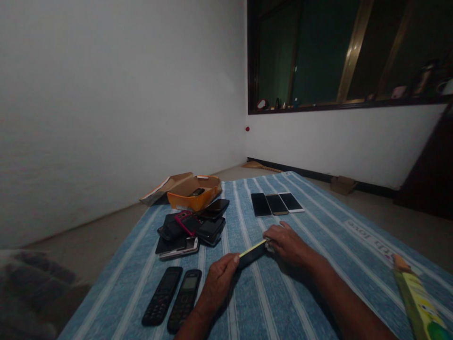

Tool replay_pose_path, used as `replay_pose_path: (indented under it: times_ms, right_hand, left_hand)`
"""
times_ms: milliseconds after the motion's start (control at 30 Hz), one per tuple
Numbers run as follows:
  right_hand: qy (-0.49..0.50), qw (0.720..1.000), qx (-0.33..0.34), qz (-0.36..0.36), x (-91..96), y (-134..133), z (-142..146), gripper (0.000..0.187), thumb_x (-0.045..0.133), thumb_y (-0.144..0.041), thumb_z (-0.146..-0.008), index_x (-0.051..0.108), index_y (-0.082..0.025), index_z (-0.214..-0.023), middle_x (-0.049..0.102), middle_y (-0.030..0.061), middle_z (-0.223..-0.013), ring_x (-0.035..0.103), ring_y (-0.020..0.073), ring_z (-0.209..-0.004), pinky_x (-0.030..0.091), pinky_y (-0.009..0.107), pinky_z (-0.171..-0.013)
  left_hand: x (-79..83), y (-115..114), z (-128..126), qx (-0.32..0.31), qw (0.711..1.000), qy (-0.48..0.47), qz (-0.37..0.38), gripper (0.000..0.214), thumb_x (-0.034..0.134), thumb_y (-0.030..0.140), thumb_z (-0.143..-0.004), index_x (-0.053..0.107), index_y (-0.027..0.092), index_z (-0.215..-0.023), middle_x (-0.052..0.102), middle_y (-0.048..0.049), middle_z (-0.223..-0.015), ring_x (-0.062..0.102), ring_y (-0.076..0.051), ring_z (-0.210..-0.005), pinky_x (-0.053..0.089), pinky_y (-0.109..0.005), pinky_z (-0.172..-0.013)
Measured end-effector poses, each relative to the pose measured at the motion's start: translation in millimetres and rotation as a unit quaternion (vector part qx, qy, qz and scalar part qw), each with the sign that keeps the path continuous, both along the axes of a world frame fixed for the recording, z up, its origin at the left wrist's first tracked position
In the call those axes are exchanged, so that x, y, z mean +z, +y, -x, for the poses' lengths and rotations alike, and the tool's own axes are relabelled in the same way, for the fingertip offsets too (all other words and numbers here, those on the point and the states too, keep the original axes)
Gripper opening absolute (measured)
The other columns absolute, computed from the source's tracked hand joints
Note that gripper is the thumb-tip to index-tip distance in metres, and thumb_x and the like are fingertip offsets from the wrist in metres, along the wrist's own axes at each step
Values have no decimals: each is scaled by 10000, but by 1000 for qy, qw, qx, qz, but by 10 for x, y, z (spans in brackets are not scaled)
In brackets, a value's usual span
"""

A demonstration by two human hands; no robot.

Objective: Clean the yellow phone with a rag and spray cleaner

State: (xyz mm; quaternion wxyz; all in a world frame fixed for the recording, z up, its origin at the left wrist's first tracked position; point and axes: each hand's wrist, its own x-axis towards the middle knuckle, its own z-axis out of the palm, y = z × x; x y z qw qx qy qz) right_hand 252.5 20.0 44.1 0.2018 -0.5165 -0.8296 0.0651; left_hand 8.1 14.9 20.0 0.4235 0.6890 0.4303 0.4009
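Note:
A dark, flat phone-like slab with a pale yellow edge is held tilted above the cloth. Its near left end is gripped by my left hand, thumb along the edge. My right hand is closed at the far right end, with a small greyish crumpled bit, perhaps cloth, under its fingers. Two black keypad phones lie side by side left of my left hand. Beyond my hands, a black phone, a gold-edged phone and a white phone lie in a row.
A heap of several phones lies at left, before an open orange box with a phone inside. Blue striped cloth covers the surface. A yellow cartoon-printed packet is at right. A broom and a cardboard box are on the floor.

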Motion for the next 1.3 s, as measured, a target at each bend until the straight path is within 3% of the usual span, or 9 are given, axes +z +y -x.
replay_pose_path:
  times_ms: [233, 367, 467, 633, 800, 1133, 1300]
  right_hand:
    - [-22, 1000, -3, -12, 10, 21, -32, 179, 474, -67, -915, 611, -180, -941, 622, 54, -938, 572, 199, -919, 354, 388, -958]
    - [-42, 998, 35, -39, -31, -30, 216, 194, 475, -31, -889, 579, -187, -940, 600, 39, -906, 560, 194, -891, 346, 414, -1006]
    - [-38, 995, 65, -69, -83, -97, 478, 205, 469, -35, -896, 553, -202, -981, 593, 23, -921, 561, 187, -897, 264, 472, -1105]
    - [-7, 993, 86, -86, -119, -174, 752, 172, 479, -75, -926, 537, -200, -1028, 611, 35, -931, 576, 195, -915, 265, 492, -1129]
    - [6, 992, 80, -93, -141, -168, 756, 263, 466, -90, -936, 505, -174, -1182, 645, 69, -985, 593, 214, -962, 280, 510, -1129]
    - [-5, 989, 86, -123, -170, -174, 763, 261, 461, -133, -952, 495, -157, -1210, 630, 69, -973, 579, 215, -939, 301, 515, -1117]
    - [-16, 989, 79, -122, -178, -180, 769, 385, 462, -128, -939, 436, -131, -1323, 629, 80, -990, 571, 229, -946, 304, 523, -1112]
  left_hand:
    - [10, 7, -5, 10, 1000, 1, 1, 509, 545, 608, -851, 771, 152, -846, 703, -59, -777, 608, -245, -779, 450, -318, -734]
    - [19, 0, -3, 6, 1000, 3, -7, 490, 537, 584, -866, 767, 152, -837, 706, -60, -768, 611, -236, -758, 457, -314, -712]
    - [13, -6, -6, -7, 1000, -5, -15, 448, 543, 556, -878, 750, 166, -803, 713, -57, -783, 610, -228, -767, 463, -311, -732]
    - [-26, 7, -9, -3, 1000, -14, -22, 442, 527, 537, -890, 659, 178, -670, 617, -21, -684, 531, -190, -682, 442, -297, -680]
    - [-22, 12, -8, -18, 1000, -19, -17, 405, 524, 508, -894, 651, 181, -692, 606, -16, -711, 515, -184, -692, 442, -300, -718]
    - [-4, -3, -21, -9, 1000, -15, -13, 415, 512, 529, -882, 610, 190, -664, 598, -15, -698, 518, -186, -695, 443, -302, -714]
    - [-22, 11, -22, -9, 1000, -3, -18, 466, 520, 587, -866, 633, 184, -661, 602, -18, -700, 534, -188, -696, 455, -304, -708]
